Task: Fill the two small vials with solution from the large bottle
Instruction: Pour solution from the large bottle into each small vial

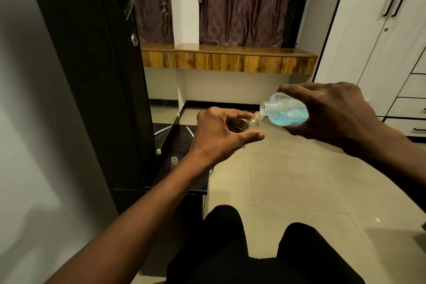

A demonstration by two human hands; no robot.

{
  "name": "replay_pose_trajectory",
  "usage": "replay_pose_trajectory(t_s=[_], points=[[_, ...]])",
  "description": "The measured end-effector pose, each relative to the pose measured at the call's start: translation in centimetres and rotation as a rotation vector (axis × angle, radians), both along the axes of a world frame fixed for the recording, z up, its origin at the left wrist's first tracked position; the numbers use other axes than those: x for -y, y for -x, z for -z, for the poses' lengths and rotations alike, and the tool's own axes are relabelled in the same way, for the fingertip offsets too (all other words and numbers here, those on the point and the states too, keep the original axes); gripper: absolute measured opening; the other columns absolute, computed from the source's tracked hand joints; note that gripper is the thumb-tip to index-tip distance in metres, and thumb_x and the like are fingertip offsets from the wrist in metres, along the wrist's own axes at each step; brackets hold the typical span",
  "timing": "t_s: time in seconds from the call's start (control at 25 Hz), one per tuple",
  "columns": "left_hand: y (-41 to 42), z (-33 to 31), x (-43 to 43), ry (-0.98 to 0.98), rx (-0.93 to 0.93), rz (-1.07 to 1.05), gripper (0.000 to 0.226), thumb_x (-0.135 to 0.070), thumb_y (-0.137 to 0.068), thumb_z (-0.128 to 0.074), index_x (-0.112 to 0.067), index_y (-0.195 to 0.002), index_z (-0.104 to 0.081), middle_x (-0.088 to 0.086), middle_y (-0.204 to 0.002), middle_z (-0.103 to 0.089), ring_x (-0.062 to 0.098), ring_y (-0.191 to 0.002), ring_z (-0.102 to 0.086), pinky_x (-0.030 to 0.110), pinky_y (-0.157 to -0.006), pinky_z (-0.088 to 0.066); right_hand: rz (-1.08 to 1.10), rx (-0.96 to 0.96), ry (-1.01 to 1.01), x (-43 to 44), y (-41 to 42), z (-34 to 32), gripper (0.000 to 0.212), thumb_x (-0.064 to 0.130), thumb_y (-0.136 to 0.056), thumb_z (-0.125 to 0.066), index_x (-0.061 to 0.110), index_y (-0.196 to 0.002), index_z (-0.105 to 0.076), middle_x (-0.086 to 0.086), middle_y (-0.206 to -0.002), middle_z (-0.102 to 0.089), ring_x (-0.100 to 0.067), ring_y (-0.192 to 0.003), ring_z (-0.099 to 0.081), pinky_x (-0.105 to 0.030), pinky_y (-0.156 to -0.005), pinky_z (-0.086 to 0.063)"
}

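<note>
Glossy black tabletop (171, 143), small uncapped vial (174, 160) standing upright on it

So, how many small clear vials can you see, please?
2: one small clear vial held in the left hand, a second vial upright on the glossy black table.

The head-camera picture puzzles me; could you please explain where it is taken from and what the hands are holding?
There is no machine: a person wears the camera on the head, looking forward and down at their own hands. The left hand pinches a small vial; the right hand grips the large bottle, tilted, with blue solution inside and its open mouth at the vial's mouth. A second vial stands open on the dark table at the left. The black shapes below are the person's legs.
</note>
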State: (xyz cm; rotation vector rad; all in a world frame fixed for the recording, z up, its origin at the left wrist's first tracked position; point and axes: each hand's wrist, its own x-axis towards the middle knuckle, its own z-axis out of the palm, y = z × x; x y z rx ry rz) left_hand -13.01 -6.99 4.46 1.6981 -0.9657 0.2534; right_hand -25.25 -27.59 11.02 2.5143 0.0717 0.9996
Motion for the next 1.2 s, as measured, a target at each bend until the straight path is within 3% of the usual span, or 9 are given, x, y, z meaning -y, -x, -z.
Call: replay_pose_trajectory(t_s=[0.64, 1.2], points=[[0.25, -0.07, -0.34, 0.018, 0.001, -0.003, 0.052, -0.035, -0.067, -0.095, -0.017, -0.112, -0.079, 0.000, -0.094, -0.081, -0.001, -0.080, -0.076, 0.016, -0.069, -0.061, 0.002, -0.013, 0.010, -0.13, -0.20, -0.11, 0.083, 0.038, -0.061, -0.096, 0.015, -0.134, -0.064, -0.017, -0.111, -0.077, -0.041, -0.073, -0.073, -0.044, -0.063, -0.059], [0.25, -0.01, -0.44, 0.020, -0.010, -0.011, 0.052, -0.035, -0.066, -0.095, -0.016, -0.112, -0.079, -0.001, -0.093, -0.081, -0.001, -0.078, -0.076, 0.019, -0.068, -0.063, -0.002, -0.025, 0.018, -0.08, -0.62, 0.00, 0.083, 0.039, -0.061, -0.095, 0.014, -0.134, -0.063, -0.018, -0.112, -0.077, -0.041, -0.075, -0.073, -0.045, -0.064, -0.060]])
